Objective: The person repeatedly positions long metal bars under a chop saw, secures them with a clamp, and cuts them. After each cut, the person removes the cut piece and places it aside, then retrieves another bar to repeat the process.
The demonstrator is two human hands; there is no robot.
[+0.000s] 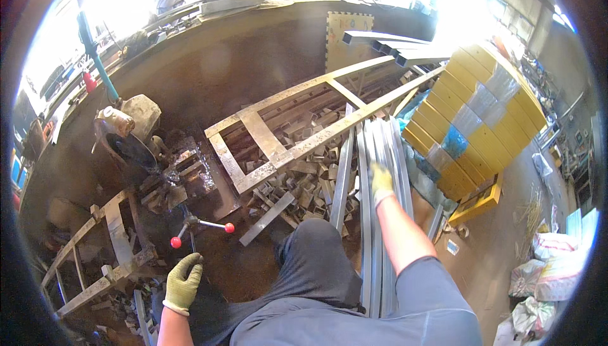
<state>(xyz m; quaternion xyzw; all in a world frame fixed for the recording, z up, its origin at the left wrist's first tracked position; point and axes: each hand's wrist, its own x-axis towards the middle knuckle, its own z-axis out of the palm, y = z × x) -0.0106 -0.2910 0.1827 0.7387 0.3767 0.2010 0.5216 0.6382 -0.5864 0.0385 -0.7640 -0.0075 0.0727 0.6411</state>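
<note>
My left hand [183, 284], in a yellow-green work glove, hovers at the lower left with its fingers loosely curved and nothing visible in them. Just beyond it is a machine's lever handle [212, 224] with red ball ends, which the hand does not touch. My right arm stretches forward over several long grey metal square tubes [368, 238] lying beside my right leg. At the end of that arm, the gloved right hand [381, 181] is over or on the tubes; motion blurs its fingers, so I cannot tell whether it grips one.
A metal frame rack [253, 132] rises over a heap of short tube offcuts [310, 175]. Stacked yellow tubes [475, 118], wrapped in film, stand at the right. Sacks [557, 270] lie at far right. A dark machine [126, 150] and another frame [117, 229] occupy the left.
</note>
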